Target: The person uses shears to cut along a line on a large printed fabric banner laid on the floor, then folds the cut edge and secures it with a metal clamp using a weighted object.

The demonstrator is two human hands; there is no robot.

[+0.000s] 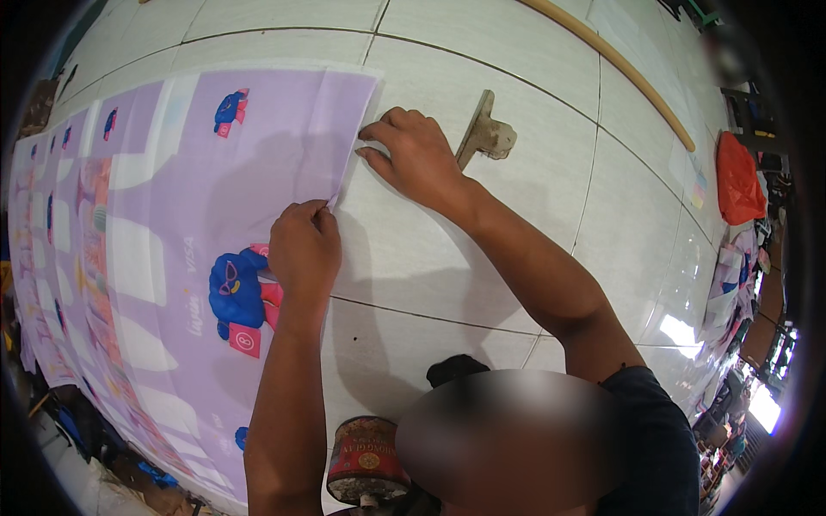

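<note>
A large printed lilac sheet point(267, 172) with blue cartoon figures lies flat over the left side of the white tiled surface. My left hand point(305, 245) is closed at its right edge, thumb and finger pinching the border. Farther up that edge is my right hand point(415, 155), its thumb and forefinger apart at the border; whether the fingertips touch the sheet I cannot tell. A stained scraper point(487, 133) with a wide flat blade lies just right of my right hand. Below, near my body, stands a dirty red can point(368, 460).
A long wooden stick point(615, 64) lies across the far right. Beyond it are a red plastic bag point(740, 181) and a heap of printed scraps point(727, 284) at the right rim. Assorted clutter point(129, 460) sits past the sheet's lower left side.
</note>
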